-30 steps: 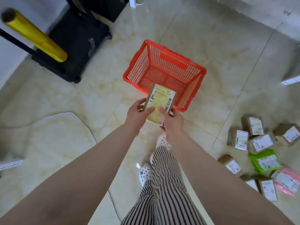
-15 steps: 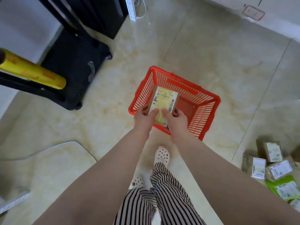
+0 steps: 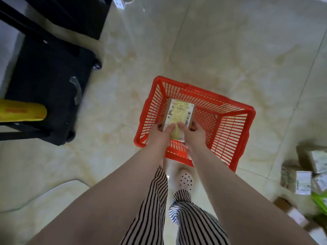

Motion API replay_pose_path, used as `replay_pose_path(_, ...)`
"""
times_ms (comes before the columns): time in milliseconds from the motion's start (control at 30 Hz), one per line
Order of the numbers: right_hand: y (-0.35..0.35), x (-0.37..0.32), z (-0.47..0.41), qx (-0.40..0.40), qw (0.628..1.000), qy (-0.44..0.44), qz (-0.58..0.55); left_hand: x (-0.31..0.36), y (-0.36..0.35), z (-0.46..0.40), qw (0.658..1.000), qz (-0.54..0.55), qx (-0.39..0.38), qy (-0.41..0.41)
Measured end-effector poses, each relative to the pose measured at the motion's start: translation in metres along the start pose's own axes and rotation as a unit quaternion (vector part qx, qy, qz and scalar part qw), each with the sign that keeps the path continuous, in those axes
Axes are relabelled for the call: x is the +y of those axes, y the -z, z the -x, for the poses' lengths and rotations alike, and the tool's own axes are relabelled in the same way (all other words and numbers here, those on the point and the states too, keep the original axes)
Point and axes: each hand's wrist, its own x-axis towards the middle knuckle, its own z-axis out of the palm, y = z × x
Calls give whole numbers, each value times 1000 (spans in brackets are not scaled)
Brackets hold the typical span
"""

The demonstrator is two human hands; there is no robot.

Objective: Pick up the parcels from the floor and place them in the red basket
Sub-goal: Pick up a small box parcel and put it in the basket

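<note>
At the centre of the frame, the left hand (image 3: 160, 132) and right hand (image 3: 194, 133) grip a small labelled cardboard parcel (image 3: 179, 119) by its near edge over the red basket (image 3: 247, 124); it looks light, stiff, easily held by its sides.

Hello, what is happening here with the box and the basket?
A person holds a flat brown cardboard parcel with a yellowish label in both hands, left hand and right hand, over the open red plastic basket on the tiled floor. It is not yet released. More labelled parcels lie on the floor at the right.
</note>
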Motion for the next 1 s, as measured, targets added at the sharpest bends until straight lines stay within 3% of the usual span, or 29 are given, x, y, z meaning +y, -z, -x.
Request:
replay_pose_path(167, -33, 28, -71, 7, 1000, -6, 2, -3, -10, -73, 999, -3, -14, 37)
replay_pose_path(533, -70, 94, -218, 14, 999, 40, 21, -40, -60, -228, 998, -30, 34, 50)
replay_pose_path(1000, -75, 109, -254, -5, 995, 43, 86, -49, -74, -259, 996, -39, 44, 63)
